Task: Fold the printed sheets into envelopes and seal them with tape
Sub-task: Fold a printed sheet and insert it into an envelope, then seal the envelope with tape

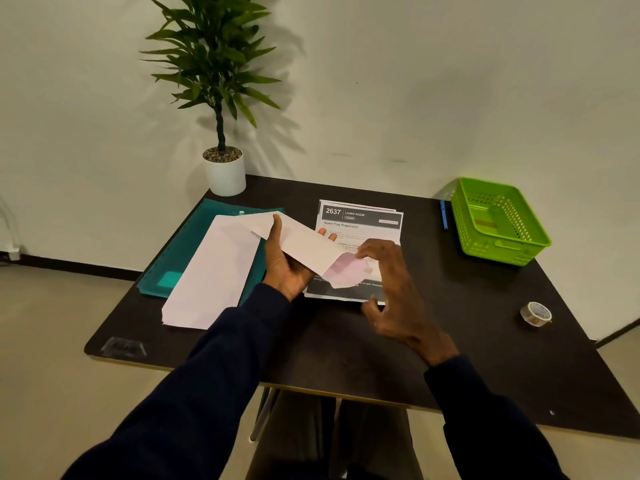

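Observation:
My left hand (282, 261) holds a long white envelope (304, 242) from underneath, thumb on its top edge, above the table. Its flap end with a pinkish lining (343, 271) points right. My right hand (393, 289) hovers at that flap end, fingers spread, fingertips touching the flap. Beneath both lies a stack of printed sheets (360, 221) headed "2637 Living Room". More white envelopes (214, 275) lie to the left on a teal folder (176, 258). A tape roll (535, 313) sits at the right of the table.
A green plastic basket (498, 221) stands at the back right corner, a blue pen (443, 215) beside it. A potted plant (223, 171) stands at the back left. The dark table (346, 348) meets a white wall behind.

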